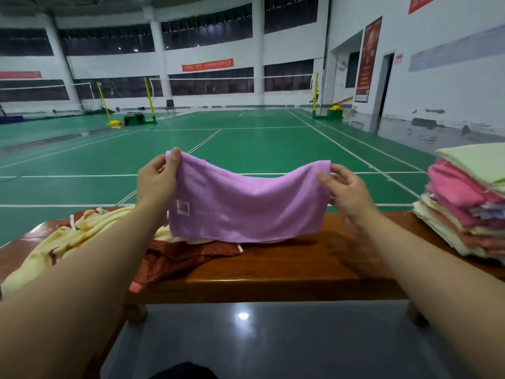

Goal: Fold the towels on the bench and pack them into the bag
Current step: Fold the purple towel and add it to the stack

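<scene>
The long polished red-brown wooden bench [287, 272] runs left to right just ahead of the person, and above its middle hangs the one lilac terry towel [246, 203], stretched widthwise so its long axis follows the bench. The left hand [157, 181] pinches the towel's upper left corner between thumb and fingers; the right hand [345, 187] pinches the upper right corner, thumb on the near face. The cloth sags between the two grips, its lower edge at or just above the bench top, a small white label near the left side. Both hands sit about equally far out, so a fold would likely bring one corner across to the other. On the bench to the left lies one pale yellow patterned cloth [68, 242] beside a dark red patterned fabric [177, 258], which may be the bag, though I cannot tell. At the right end stands one tall stack of folded pink, cream and pale green towels [464, 203], too many layers to count. Beyond lies the green badminton court [246, 143].
</scene>
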Tool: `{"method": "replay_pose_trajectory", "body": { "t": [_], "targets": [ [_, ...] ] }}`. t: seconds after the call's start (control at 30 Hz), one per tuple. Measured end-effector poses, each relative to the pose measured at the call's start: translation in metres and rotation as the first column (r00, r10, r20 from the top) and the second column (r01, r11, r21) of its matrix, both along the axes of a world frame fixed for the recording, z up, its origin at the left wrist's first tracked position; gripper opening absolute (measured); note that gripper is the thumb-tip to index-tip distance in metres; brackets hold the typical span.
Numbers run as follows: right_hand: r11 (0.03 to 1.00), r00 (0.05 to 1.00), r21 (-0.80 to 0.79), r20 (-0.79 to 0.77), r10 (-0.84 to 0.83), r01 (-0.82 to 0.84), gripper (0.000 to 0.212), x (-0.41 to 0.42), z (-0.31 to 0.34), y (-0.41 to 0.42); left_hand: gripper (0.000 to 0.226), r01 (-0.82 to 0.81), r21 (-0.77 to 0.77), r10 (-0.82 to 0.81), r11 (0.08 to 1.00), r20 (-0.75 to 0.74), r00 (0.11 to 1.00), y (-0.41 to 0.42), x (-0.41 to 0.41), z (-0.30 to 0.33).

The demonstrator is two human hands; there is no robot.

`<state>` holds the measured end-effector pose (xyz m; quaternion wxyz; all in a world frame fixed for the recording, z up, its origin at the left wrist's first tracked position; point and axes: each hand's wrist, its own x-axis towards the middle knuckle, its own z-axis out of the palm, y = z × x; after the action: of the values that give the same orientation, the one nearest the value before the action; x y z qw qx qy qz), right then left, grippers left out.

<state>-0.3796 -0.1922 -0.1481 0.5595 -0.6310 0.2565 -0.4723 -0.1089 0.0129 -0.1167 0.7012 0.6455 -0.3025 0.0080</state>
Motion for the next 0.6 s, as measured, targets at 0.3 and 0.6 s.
{"method": "replay_pose_trajectory", "body": {
  "t": [0.3,0.6],
  "targets": [
    [0.92,0.909,-0.305,-0.256,-0.328,0.246,0.048,-0.031,-0.012,-0.013,0.016,0.103,0.325,-0.158,0.94,0.148,0.976,-0.028,-0.016,-0.013],
    [0.926,0.743,-0.212,-0.554,-0.376,0.311,0.051,-0.098,-0.059,-0.064,0.033,0.237,0.54,-0.242,0.807,-0.064,0.968,-0.105,-0.067,-0.072]
  ]
}}
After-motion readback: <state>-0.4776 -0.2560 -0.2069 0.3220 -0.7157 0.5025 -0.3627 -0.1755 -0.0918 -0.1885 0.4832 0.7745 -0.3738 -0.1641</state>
